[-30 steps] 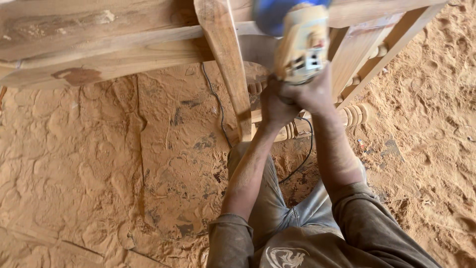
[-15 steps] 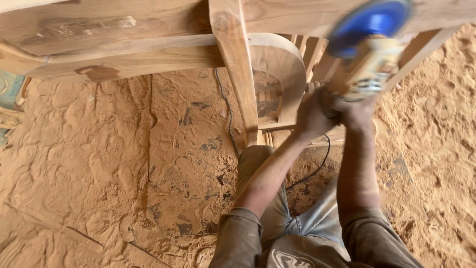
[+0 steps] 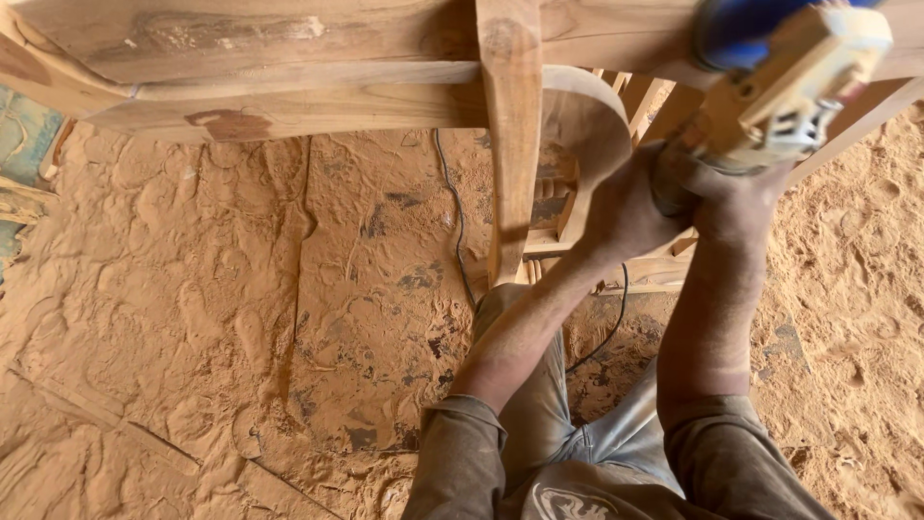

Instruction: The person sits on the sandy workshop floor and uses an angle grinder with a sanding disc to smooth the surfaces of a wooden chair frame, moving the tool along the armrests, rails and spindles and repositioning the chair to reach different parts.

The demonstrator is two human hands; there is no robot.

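My left hand (image 3: 630, 207) and my right hand (image 3: 736, 197) both grip the rear handle of a dust-coated power sander (image 3: 784, 91) with a blue disc, held at the upper right. Its disc lies against the top rail of a bare wooden furniture frame (image 3: 289, 58) that spans the top of the view. A vertical wooden post (image 3: 510, 144) and a curved wooden piece (image 3: 592, 125) stand just left of my hands. The sander's black cord (image 3: 457, 221) runs down over the floor and under my legs.
The floor (image 3: 241, 318) is thick with orange sawdust marked by footprints. More slanted wooden slats (image 3: 654, 96) show behind the sander. A teal object (image 3: 24, 144) sits at the left edge. My knees in dusty grey trousers (image 3: 577, 453) fill the bottom centre.
Both hands have carried the sander from the centre to the upper right along the rail. The view has shifted, so the post and curved piece now sit further right.
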